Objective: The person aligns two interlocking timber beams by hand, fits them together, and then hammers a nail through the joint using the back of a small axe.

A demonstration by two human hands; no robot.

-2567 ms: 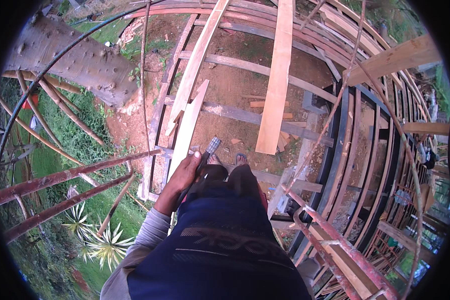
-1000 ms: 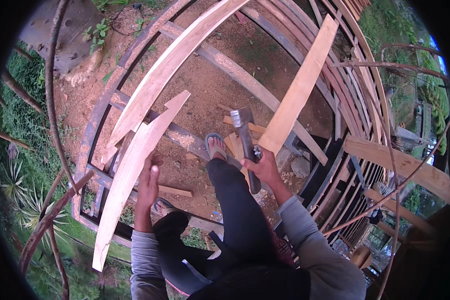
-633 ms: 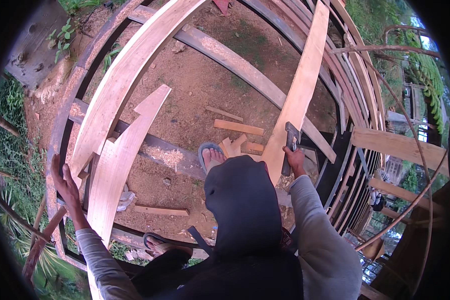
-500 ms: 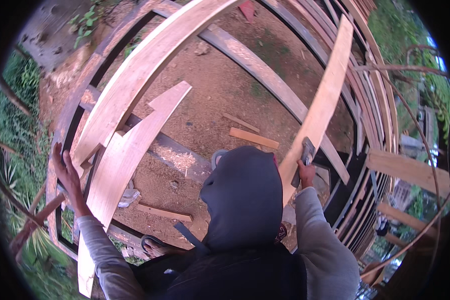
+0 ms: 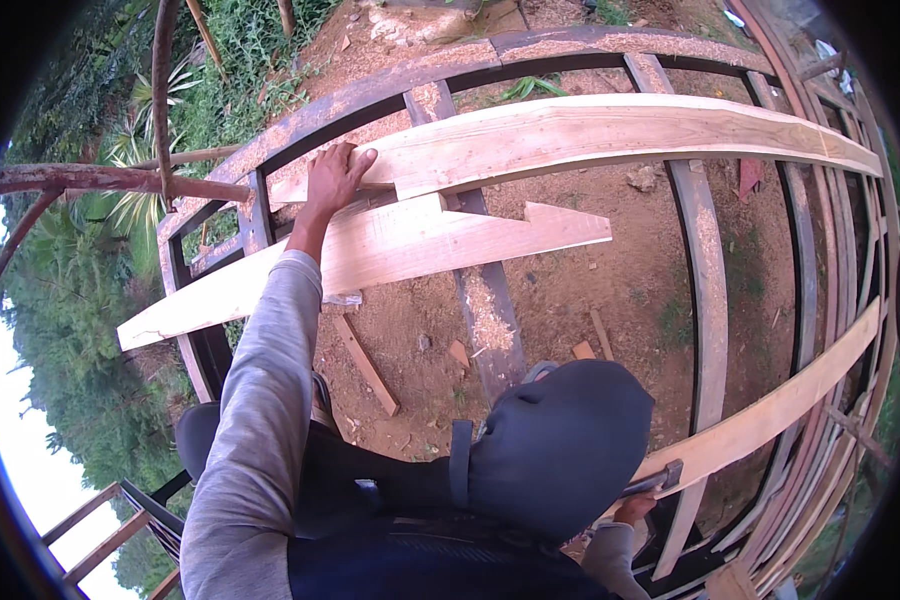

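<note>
Down at five o'clock, the right hand [image 5: 634, 510] is gripping a hammer [image 5: 653, 481] by a loose plank [image 5: 770, 420]. Toward eleven o'clock, the left hand [image 5: 332, 180] is pressing flat on the notched board [image 5: 390, 245], seemingly unfastened atop the dark frame [image 5: 490, 330].

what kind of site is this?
Probably an outdoor timber building site, up on a raised frame: dark beams span bare dirt, the left hand rests on a fresh-cut plank, and greenery is alongside.

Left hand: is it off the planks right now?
No, the left hand rests flat on the end of the upper pale plank, fingers spread.
</note>
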